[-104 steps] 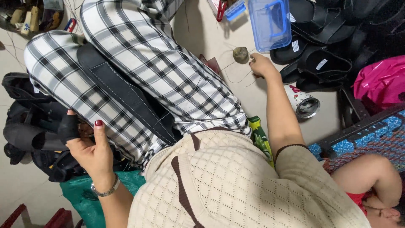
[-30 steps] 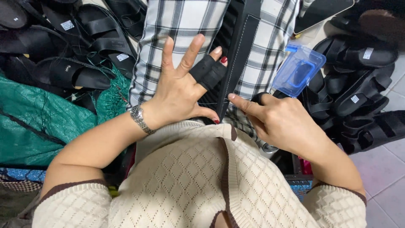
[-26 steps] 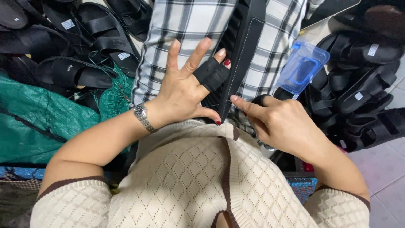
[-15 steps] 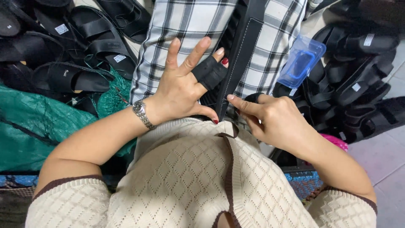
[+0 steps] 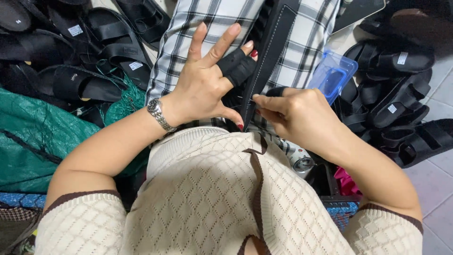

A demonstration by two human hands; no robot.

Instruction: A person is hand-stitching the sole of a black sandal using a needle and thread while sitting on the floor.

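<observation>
left hand (image 5: 203,87) splayed, right hand (image 5: 299,118) pinching

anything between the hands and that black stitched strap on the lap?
Nothing visible. The left hand already presses against the black strap, with a black wrap on one finger; the right hand pinches at its stitched edge.

Just beyond your right hand (image 5: 302,118), up and to its outer side, a clear blue plastic box (image 5: 332,75) lies tilted against the checked cloth. Farther out on that side, small white rectangular labels (image 5: 402,58) sit on black sandal straps, another (image 5: 391,108) lower down. Beyond your left hand (image 5: 207,85), similar white tags (image 5: 75,30) mark sandals there (image 5: 135,65).
</observation>
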